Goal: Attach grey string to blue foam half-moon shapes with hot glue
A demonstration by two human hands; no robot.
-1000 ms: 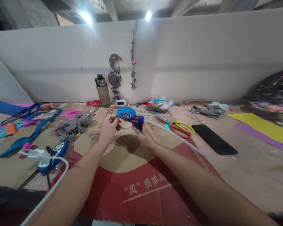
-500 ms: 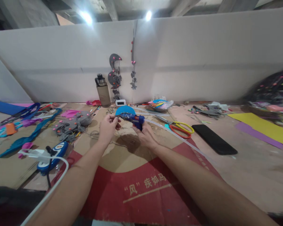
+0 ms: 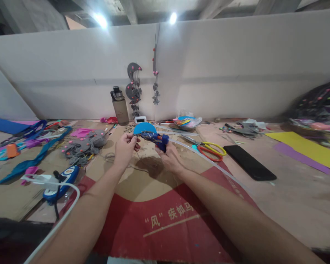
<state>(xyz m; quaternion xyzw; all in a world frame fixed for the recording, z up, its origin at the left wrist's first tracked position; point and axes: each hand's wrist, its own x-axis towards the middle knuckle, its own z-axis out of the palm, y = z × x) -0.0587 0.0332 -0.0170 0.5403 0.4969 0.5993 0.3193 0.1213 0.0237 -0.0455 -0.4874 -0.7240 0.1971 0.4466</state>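
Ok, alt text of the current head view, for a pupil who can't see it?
A person's right hand grips a blue plastic glue gun, its dark tip near the left hand, which appears to pinch a bright blue round-edged piece. Below lies red-and-tan cardboard; to the right are orange-and-yellow-handled scissors and a black phone.

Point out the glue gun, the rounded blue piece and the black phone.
Glue gun (image 3: 154, 137), head view: middle of its body.
Rounded blue piece (image 3: 144, 128), head view: its visible face.
Black phone (image 3: 249, 162), head view: middle of its upper face.
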